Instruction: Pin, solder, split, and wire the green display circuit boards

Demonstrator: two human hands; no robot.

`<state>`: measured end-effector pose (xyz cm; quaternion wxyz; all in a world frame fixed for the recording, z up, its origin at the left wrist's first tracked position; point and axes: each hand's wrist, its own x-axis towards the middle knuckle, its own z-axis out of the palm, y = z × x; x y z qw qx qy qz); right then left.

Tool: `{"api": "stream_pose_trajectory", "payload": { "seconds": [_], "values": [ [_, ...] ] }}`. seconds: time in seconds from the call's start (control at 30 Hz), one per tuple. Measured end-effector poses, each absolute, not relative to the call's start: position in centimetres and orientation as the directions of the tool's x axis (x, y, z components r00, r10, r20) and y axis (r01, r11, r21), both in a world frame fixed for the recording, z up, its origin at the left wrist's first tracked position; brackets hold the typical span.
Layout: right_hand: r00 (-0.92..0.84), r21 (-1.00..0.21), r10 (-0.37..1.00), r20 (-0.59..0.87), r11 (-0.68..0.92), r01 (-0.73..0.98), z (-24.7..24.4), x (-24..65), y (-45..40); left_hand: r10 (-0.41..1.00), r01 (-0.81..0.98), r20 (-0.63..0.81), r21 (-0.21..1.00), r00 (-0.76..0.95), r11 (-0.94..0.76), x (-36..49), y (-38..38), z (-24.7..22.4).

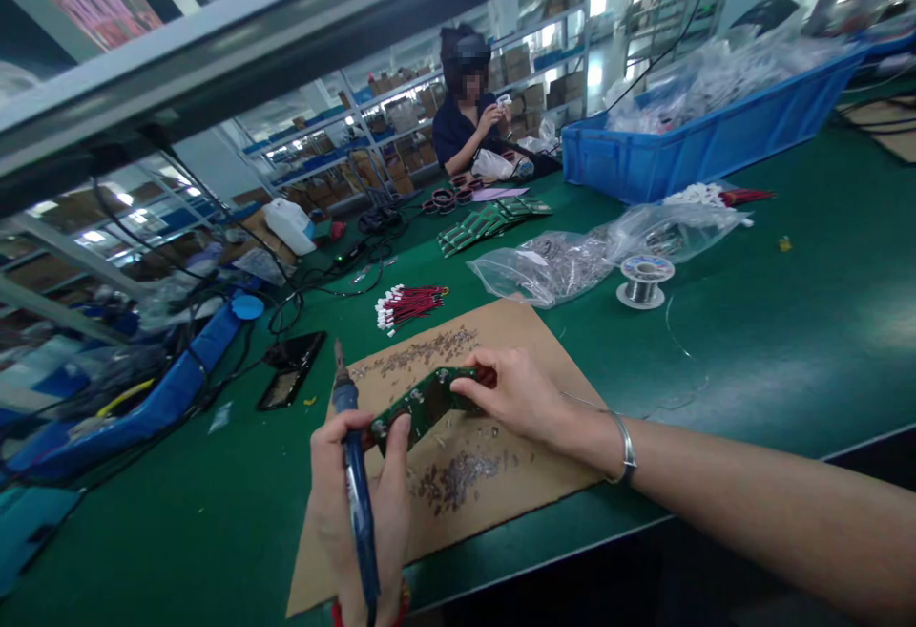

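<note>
Between both hands a strip of green circuit boards [435, 394] is held tilted above a sheet of brown cardboard [544, 350]. My left hand [362, 484] grips its left end with the thumb on top, and a blue-handled soldering iron [356, 474] also rests in that hand, its tip pointing up and away. My right hand [519, 398] pinches the strip's right end between thumb and fingers. Small loose metal-looking bits [458, 479] lie in heaps on the cardboard, in front of and behind the strip.
Behind the cardboard lie red-black wires with white connectors [411, 307], a bag of metal parts [551, 264], more green boards [490, 221] and a solder spool [645, 282]. A blue bin [701, 145] stands back right, a soldering-iron stand [290, 369] left. A co-worker [465, 112] sits opposite.
</note>
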<state>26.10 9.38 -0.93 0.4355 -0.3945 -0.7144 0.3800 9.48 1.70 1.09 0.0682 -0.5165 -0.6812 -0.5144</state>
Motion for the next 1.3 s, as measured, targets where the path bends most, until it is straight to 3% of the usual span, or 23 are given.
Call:
{"api": "stream_pose_trajectory", "payload": {
  "seconds": [0.1,0.2,0.3,0.5,0.6,0.77,1.07,1.3],
  "values": [
    [-0.357,-0.894,0.884,0.303,0.393,0.214,-0.5,26.2,9.7,0.624,0.697,0.583,0.712,-0.52,-0.085,9.1,1.5,1.6],
    [-0.445,-0.901,0.851,0.279,0.392,0.185,-0.6,26.4,10.4,0.638,0.412,0.422,0.894,-0.644,-0.175,7.3,1.2,2.4],
    [-0.507,-0.887,0.823,0.256,0.408,0.214,-1.1,26.5,10.8,0.607,0.289,0.379,0.925,-0.699,-0.245,5.7,0.5,2.9],
    [-0.539,-0.771,0.777,0.326,0.549,0.324,-0.4,27.2,10.2,0.626,0.419,0.418,0.895,-0.658,-0.156,6.2,-1.0,2.5],
    [-0.546,-0.72,0.724,0.423,0.634,0.282,1.1,26.9,9.2,0.665,0.418,0.425,0.89,-0.614,-0.182,6.8,-1.1,2.1],
    [-0.526,-0.838,0.785,0.327,0.498,0.222,1.5,24.5,6.8,0.703,0.457,0.463,0.863,-0.539,-0.217,7.7,-0.4,1.4],
    [-0.313,-0.779,0.874,0.371,0.476,0.408,0.5,22.5,5.5,0.622,0.649,0.588,0.743,-0.517,-0.164,9.8,-0.1,-0.4],
    [-0.371,-0.791,0.86,0.351,0.484,0.374,0.8,23.7,6.8,0.594,0.578,0.567,0.791,-0.571,-0.2,5.6,0.6,0.6]
  ]
}}
